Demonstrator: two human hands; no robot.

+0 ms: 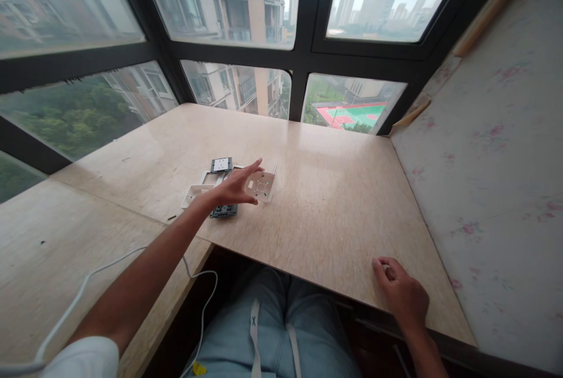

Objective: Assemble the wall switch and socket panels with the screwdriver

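Head cam, worktop: beige marble-pattern top, glossy, w/ a seam on the L side & front edge just above the person's lap; blue trousers w/ pale drawstrings below.
Room: window corner, dark frames; apt bldg, trees & a red/green sports court outside. R side = floral wallpaper, trim peeling nr the sill.
Cable: white cable runs across the L part of the top, loops down over the edge.
Plate loc: pale plate at the R end of the parts cluster, approx mid-top; can't tell if flat on the surface or slightly lifted.
Plate look: thin, approx square, off-white/pinkish, square outline in the middle, few small dark holes, one small green spot nr the near edge.
Plate orientation: marked face up toward cam; sides lean away & slightly R; no clear long axis.
Thin rod: slim light rod by the plate's far R corner, long axis pointing away toward the window.
Cluster: white-faced socket module at far side, open white box at L, dark module at near side, partly under the forearm.
L hand: L hand at the plate's L side, thumb & fingers spread about it; can't tell if gripping.
R hand: R hand in a loose fist nr the front edge, R end; contents, if any, hidden.
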